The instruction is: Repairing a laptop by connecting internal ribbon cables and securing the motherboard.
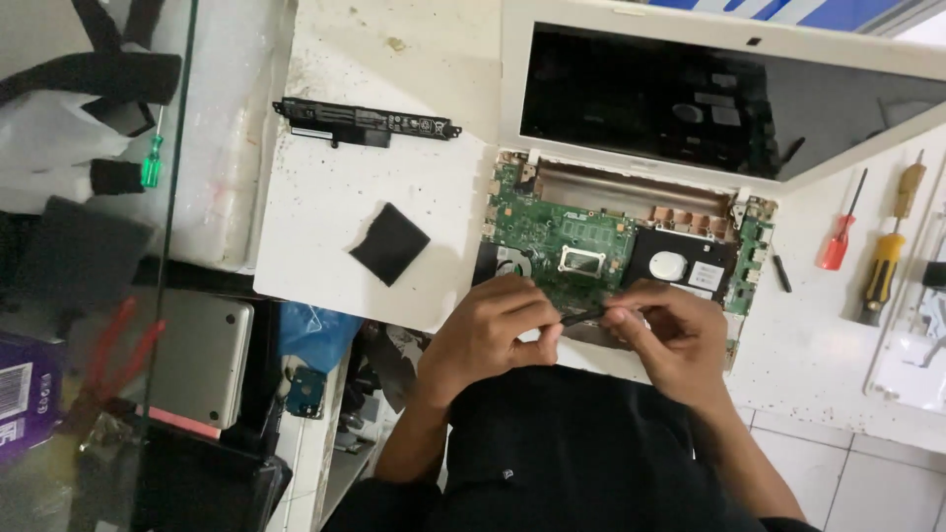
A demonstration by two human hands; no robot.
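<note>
Black strip [581, 316] betw. both hands, over mobo [552, 236]

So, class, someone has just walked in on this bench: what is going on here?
A person works with both bare hands over an opened white laptop, its green circuit board laid bare. The left hand and right hand pinch a small dark part between them at the board's near edge. A long black battery and a black square pad lie aside; screwdrivers rest at the right.
</note>
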